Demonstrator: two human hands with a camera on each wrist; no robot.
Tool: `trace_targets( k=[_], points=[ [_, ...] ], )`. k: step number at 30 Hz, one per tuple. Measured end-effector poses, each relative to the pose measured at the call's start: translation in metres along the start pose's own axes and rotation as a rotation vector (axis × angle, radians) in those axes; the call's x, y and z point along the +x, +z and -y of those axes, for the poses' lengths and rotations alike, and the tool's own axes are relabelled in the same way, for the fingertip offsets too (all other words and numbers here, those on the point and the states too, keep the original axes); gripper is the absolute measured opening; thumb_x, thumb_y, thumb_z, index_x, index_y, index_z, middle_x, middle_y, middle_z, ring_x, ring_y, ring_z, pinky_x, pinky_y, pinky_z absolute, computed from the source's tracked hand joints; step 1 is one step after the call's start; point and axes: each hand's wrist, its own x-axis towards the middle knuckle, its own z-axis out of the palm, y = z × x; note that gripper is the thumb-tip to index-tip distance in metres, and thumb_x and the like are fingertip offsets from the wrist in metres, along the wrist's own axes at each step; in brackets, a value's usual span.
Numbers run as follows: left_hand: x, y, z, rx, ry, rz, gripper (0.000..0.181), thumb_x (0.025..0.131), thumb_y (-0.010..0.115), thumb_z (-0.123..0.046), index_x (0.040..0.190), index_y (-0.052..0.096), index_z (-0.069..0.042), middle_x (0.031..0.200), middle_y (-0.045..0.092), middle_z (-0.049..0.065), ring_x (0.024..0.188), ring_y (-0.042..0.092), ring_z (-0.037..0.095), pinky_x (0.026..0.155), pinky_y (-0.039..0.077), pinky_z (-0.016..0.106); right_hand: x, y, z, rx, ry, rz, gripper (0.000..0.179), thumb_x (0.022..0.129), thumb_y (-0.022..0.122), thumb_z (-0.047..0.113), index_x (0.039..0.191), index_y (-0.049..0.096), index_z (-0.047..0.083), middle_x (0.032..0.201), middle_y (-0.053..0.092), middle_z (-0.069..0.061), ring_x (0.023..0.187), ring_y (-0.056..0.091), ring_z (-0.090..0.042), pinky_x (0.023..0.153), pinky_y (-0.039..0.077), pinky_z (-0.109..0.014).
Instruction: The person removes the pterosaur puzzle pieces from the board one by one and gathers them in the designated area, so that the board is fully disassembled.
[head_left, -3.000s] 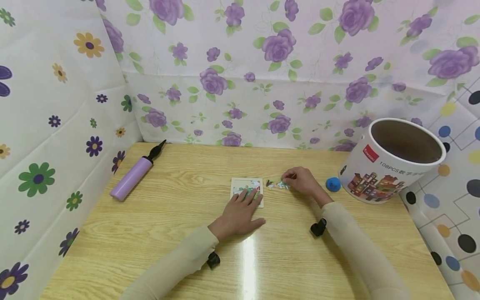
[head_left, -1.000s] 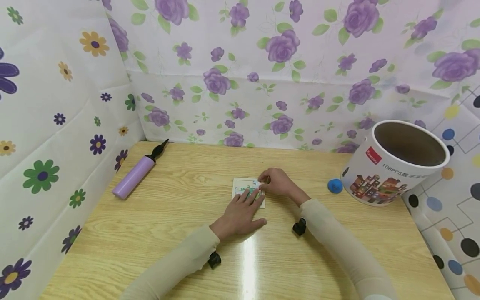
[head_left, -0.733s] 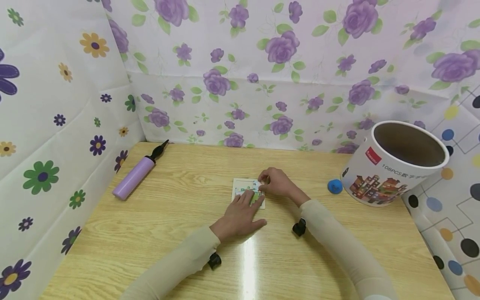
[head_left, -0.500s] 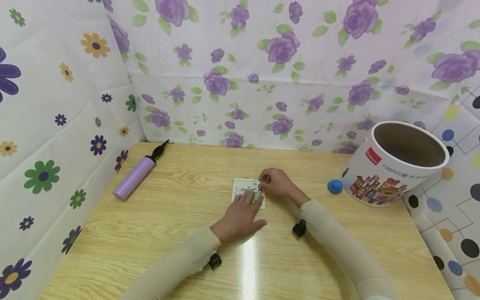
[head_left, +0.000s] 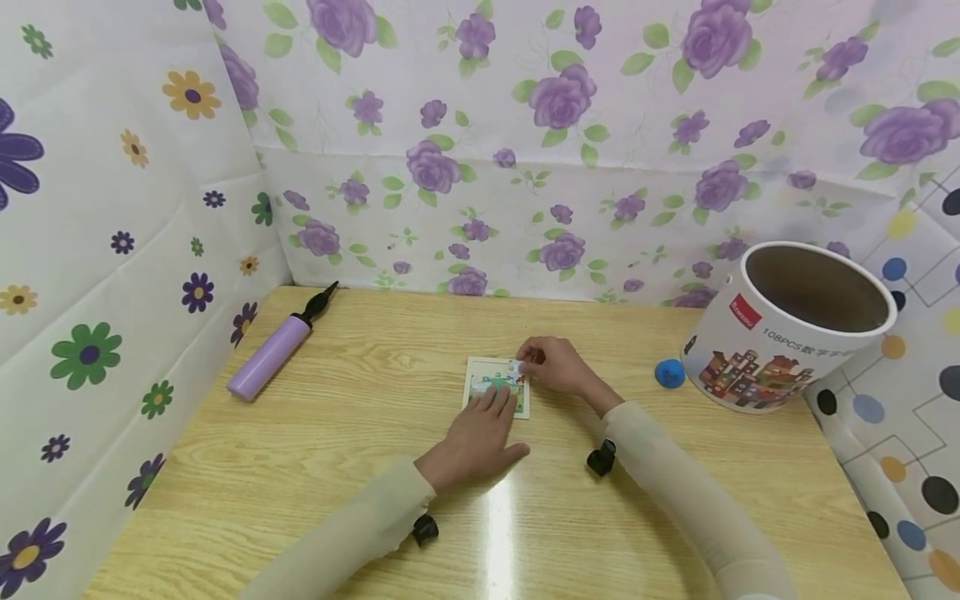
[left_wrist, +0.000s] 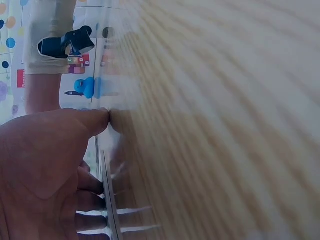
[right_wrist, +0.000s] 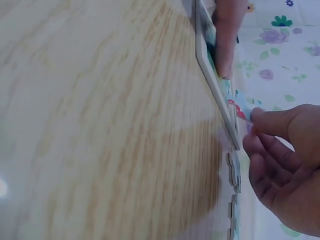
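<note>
A small square jigsaw puzzle board [head_left: 472, 367] with a pale frame and a partly covered green and blue picture lies mid-table. My left hand [head_left: 480, 437] rests on its near part, fingers straight and thumb out to the side. At the board's far right corner, my right hand [head_left: 558, 364] pinches a puzzle piece [right_wrist: 242, 106] between thumb and finger. That piece is light blue with a red patch and stands tilted over the frame in the right wrist view. Loose puzzle pieces [right_wrist: 234, 171] lie beside the board under my right hand, hidden in the head view.
A blue toy [head_left: 670, 373] sits right of my right hand, next to a large white bucket [head_left: 750, 358] with printed buildings. A purple hand pump [head_left: 272, 356] lies at the left. Floral cloth [head_left: 495, 208] stands behind the wooden table [head_left: 360, 417].
My right hand has moved left from the loose pieces to the board's far right corner with a puzzle piece. My left fingers have drawn back slightly, showing more of the picture.
</note>
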Motion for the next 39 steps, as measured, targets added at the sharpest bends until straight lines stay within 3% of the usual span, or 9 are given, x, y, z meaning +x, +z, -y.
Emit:
trace_targets(
  k=[9, 19, 30, 39],
  points=[
    [0.0, 0.006, 0.005, 0.028, 0.022, 0.007, 0.085, 0.104, 0.042, -0.061, 0.161, 0.027, 0.0, 0.167, 0.024, 0.017, 0.155, 0.023, 0.032, 0.123, 0.026, 0.044, -0.014, -0.011, -0.005, 0.107, 0.008, -0.051, 0.011, 0.101, 0.066, 0.017, 0.108, 0.073, 0.013, 0.1, 0.072, -0.004, 0.085, 0.071, -0.02, 0.067, 0.058, -0.033],
    [-0.001, 0.007, 0.006, -0.02, 0.009, 0.006, 0.084, 0.104, 0.042, -0.06, 0.162, 0.024, -0.001, 0.169, 0.02, 0.017, 0.156, 0.02, 0.032, 0.123, 0.026, 0.047, -0.034, -0.032, -0.019, 0.064, 0.014, -0.132, 0.011, 0.101, 0.068, 0.02, 0.108, 0.074, 0.014, 0.101, 0.072, -0.003, 0.092, 0.07, -0.021, 0.082, 0.058, -0.04],
    [-0.002, 0.008, 0.006, -0.02, 0.022, 0.0, 0.084, 0.105, 0.041, -0.06, 0.162, 0.024, -0.001, 0.169, 0.02, 0.017, 0.156, 0.02, 0.031, 0.123, 0.027, 0.047, -0.054, -0.048, -0.042, 0.066, 0.071, -0.157, 0.017, 0.1, 0.069, 0.022, 0.113, 0.077, 0.015, 0.109, 0.074, -0.007, 0.089, 0.072, -0.022, 0.074, 0.06, -0.038],
    [-0.002, 0.011, 0.007, -0.015, 0.03, -0.004, 0.083, 0.105, 0.04, -0.06, 0.162, 0.023, -0.001, 0.169, 0.019, 0.016, 0.156, 0.02, 0.031, 0.123, 0.026, 0.047, -0.067, -0.058, -0.059, 0.06, 0.145, -0.165, 0.02, 0.1, 0.068, 0.021, 0.114, 0.078, 0.011, 0.112, 0.074, -0.011, 0.092, 0.072, -0.025, 0.077, 0.06, -0.04]
  ],
)
